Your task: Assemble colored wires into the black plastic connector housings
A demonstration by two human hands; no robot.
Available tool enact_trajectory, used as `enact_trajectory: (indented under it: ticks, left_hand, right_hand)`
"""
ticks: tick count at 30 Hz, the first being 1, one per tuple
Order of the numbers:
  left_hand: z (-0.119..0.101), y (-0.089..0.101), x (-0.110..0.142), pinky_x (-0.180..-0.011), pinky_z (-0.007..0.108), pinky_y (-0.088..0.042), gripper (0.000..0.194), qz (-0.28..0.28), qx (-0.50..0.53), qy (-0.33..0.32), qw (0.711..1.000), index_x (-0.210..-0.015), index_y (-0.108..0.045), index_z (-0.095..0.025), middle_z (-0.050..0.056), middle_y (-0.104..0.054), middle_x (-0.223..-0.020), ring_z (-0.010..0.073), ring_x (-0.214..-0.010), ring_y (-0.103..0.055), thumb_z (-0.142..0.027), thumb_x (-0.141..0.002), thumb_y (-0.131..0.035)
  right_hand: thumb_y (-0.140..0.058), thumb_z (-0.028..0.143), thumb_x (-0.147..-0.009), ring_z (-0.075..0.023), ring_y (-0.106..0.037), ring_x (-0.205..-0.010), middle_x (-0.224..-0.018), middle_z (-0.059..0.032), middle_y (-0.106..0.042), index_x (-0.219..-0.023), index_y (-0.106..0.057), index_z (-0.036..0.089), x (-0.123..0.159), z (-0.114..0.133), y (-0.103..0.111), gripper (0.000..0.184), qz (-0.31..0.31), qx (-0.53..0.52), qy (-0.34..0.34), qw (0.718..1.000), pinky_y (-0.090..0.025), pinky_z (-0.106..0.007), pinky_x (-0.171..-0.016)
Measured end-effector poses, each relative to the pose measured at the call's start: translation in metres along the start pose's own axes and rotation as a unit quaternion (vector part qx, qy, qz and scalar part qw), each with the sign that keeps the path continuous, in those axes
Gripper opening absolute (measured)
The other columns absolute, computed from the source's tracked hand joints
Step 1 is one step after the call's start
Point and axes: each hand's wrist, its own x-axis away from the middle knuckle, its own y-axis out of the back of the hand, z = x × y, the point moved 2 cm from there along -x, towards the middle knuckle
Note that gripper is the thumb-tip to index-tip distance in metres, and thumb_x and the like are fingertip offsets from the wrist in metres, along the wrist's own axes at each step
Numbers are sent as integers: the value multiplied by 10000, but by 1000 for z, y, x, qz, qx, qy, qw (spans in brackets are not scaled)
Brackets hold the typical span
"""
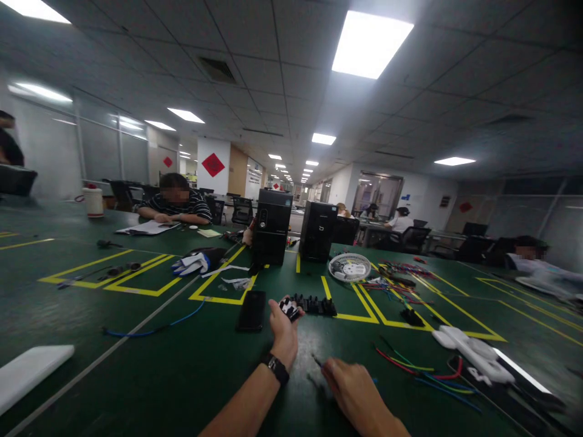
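Note:
My left hand [285,334], with a dark watch on the wrist, is raised over the green table and its fingers curl round a small black-and-white component [288,308]. Lower and to the right, my right hand [348,385] is closed in a pinch on a thin dark rod-like piece [317,360]; its far end is hidden by the hand. Just beyond my left hand lies a row of black blocks [321,305]. To its left is a flat black slab [251,311] resembling a phone. Loose red, green and blue wires [423,368] are spread to the right of my right hand.
Two black computer towers [272,227] stand ahead, near a white basket [350,267] of parts. Gloves [198,262] and a blue wire [159,329] lie left, a wire heap [401,280] and white devices [473,351] right. A person [175,203] sits across the table.

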Motion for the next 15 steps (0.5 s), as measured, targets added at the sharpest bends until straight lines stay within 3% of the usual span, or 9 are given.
enact_trajectory:
  ticks: [2, 5, 8, 11, 13, 15]
  left_hand:
    - [-3, 7, -8, -560, 285, -479, 400, -11, 14, -7, 1000, -931, -544, -145, 3, -561, -603, 134, -501, -565, -515, -880, -402]
    - [17, 14, 2, -587, 304, -487, 403, 75, -39, 52, 995, -952, -556, -139, 27, -602, -643, 156, -545, -595, -516, -859, -446]
    - [45, 17, 26, -656, 301, -488, 351, 179, -95, 147, 968, -947, -588, -136, 74, -662, -755, 175, -659, -631, -461, -827, -534]
    - [56, 19, 41, -612, 324, -482, 392, 265, -139, 249, 921, -977, -587, -127, 106, -676, -753, 208, -633, -641, -479, -809, -547]
    - [52, 22, 41, -538, 349, -469, 496, 279, -167, 290, 900, -1064, -548, -130, 101, -665, -689, 232, -537, -627, -557, -825, -463]
    - [42, 25, 36, -537, 369, -480, 519, 262, -167, 288, 906, -1152, -505, -164, 97, -669, -721, 244, -537, -634, -571, -844, -407]
  right_hand:
    - [-353, 229, -950, -148, -630, -547, -668, -15, -659, -804, -578, 211, 9, -8, -5, 269, -16, 3, 2, 1000, -366, -225, -509]
    - [-368, 260, -955, -177, -662, -693, -783, -45, -684, -904, -588, 202, -26, -7, 16, 233, -61, -4, -39, 997, -425, -242, -608]
    - [-406, 262, -948, -204, -659, -804, -914, -82, -689, -975, -606, 188, -97, 35, 30, 215, -59, 2, -23, 998, -447, -272, -689]
    - [-440, 363, -936, -225, -648, -808, -934, -100, -683, -1036, -595, 174, -154, 97, 18, 265, -27, -23, 46, 998, -459, -317, -715]
    - [-476, 450, -904, -242, -623, -894, -938, -116, -675, -1069, -586, 150, -166, 125, 6, 359, -16, -37, 83, 996, -450, -360, -796]
    - [-514, 483, -873, -250, -570, -1019, -1029, -116, -655, -1092, -585, 166, -157, 129, 0, 391, -29, -56, 83, 995, -413, -401, -893]
